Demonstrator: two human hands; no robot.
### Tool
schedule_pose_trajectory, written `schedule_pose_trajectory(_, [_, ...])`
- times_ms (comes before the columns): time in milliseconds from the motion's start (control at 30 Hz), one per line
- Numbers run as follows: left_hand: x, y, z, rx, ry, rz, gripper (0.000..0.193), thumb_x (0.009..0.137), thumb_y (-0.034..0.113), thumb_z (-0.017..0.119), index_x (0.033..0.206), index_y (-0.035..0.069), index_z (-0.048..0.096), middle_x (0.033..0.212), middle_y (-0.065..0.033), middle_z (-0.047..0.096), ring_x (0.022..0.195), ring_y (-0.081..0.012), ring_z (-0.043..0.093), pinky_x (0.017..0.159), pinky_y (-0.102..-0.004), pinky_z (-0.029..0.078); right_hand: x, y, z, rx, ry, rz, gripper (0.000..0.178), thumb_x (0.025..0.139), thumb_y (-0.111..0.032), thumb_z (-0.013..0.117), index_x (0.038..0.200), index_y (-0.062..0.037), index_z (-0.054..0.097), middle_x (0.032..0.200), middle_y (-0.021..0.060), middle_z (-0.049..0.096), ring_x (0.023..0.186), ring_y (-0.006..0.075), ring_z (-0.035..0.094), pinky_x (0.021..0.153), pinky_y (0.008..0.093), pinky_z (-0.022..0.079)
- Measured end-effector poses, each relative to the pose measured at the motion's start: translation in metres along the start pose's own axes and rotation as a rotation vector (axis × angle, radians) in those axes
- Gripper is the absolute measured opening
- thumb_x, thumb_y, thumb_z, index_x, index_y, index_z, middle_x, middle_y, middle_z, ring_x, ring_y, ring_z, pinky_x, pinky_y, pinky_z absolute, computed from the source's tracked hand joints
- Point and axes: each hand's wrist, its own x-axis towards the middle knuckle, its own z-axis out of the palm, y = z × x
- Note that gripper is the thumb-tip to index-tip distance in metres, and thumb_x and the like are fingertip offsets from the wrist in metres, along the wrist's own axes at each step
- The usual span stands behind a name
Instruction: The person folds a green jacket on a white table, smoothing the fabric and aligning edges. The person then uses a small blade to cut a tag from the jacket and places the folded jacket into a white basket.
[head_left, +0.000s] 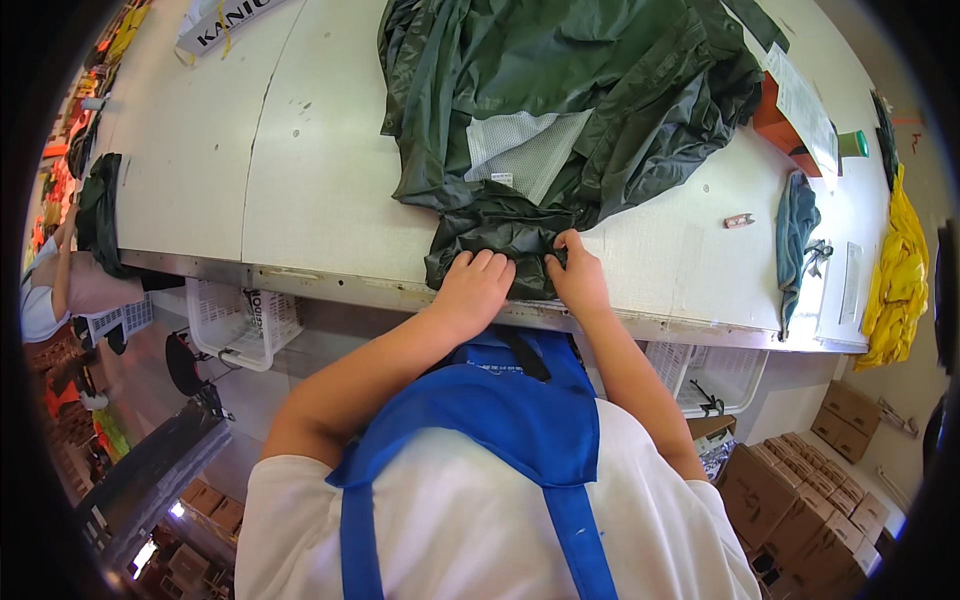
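Observation:
A dark green, shiny rain jacket (560,60) lies spread and crumpled on the white table, with part of its pale mesh lining (530,150) showing. One bunched section of it reaches the near table edge. My left hand (478,288) presses on that section, fingers bent together over the fabric; the fingertips are partly hidden. Just to its right, my right hand (580,275) pinches the cloth between thumb and forefinger.
On the right of the white table (340,150) are an orange box (785,120) with papers, a green tape roll (853,144), a blue-grey cloth (795,240) and scissors (818,254). Yellow fabric (897,280) hangs there. White baskets (240,320) sit below. Another person (60,280) works far left.

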Motion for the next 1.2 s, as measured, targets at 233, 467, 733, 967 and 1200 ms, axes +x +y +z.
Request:
schedule_pose_trajectory(233, [0.009,-0.032,0.020,-0.191,0.029,0.007,0.026,0.081,0.014,0.061,0.105,0.005,0.055,0.080,-0.0126,0.064,0.080,-0.0323,0.061,0.073,-0.0426,0.047,-0.028,0.004,-0.001,-0.212,0.177,-0.738,0.030,0.078,-0.025,0.068,0.103,-0.0091,0.060,0.080,0.0106,0.061,0.082,0.0310,0.059,0.075,0.0395,0.047])
schedule_pose_trajectory(467, [0.040,-0.032,0.010,-0.157,-0.241,-0.166,0.018,0.093,0.020,0.044,0.101,0.005,0.048,0.079,-0.0185,0.066,0.075,-0.0384,0.064,0.065,-0.0487,0.048,0.035,-0.034,-0.043,-0.263,0.253,-0.757,0.045,0.073,-0.022,0.071,0.113,-0.0084,0.057,0.109,0.0105,0.054,0.105,0.0309,0.050,0.088,0.0424,0.040])
schedule_pose_trajectory(733, [0.037,-0.036,0.017,-0.196,-0.208,-0.173,0.016,0.092,0.019,0.045,0.099,0.005,0.050,0.082,-0.0159,0.068,0.077,-0.0362,0.064,0.067,-0.0472,0.049,0.062,0.047,-0.096,0.063,0.368,-0.285,0.031,0.078,-0.006,0.062,0.108,-0.0070,0.055,0.080,0.0159,0.059,0.077,0.0346,0.060,0.072,0.0435,0.048])
schedule_pose_trajectory(967, [0.032,-0.037,0.018,-0.152,-0.220,-0.147,0.016,0.090,0.018,0.046,0.099,0.007,0.052,0.081,-0.0182,0.066,0.078,-0.0369,0.064,0.068,-0.0468,0.048,0.014,0.016,-0.076,-0.285,0.648,-0.461,0.029,0.073,-0.005,0.064,0.101,-0.0086,0.057,0.109,0.0132,0.054,0.105,0.0311,0.051,0.097,0.0454,0.034])
schedule_pose_trajectory(1200, [0.058,-0.006,-0.011,-0.052,-0.416,-0.278,0.019,0.092,0.024,0.043,0.100,0.008,0.052,0.081,-0.0256,0.064,0.080,-0.0424,0.063,0.070,-0.0526,0.047,0.048,0.017,-0.061,-0.304,0.324,-0.522,0.006,0.074,-0.014,0.057,0.079,-0.0120,0.060,0.075,0.0036,0.060,0.077,0.0232,0.057,0.085,0.0418,0.036])
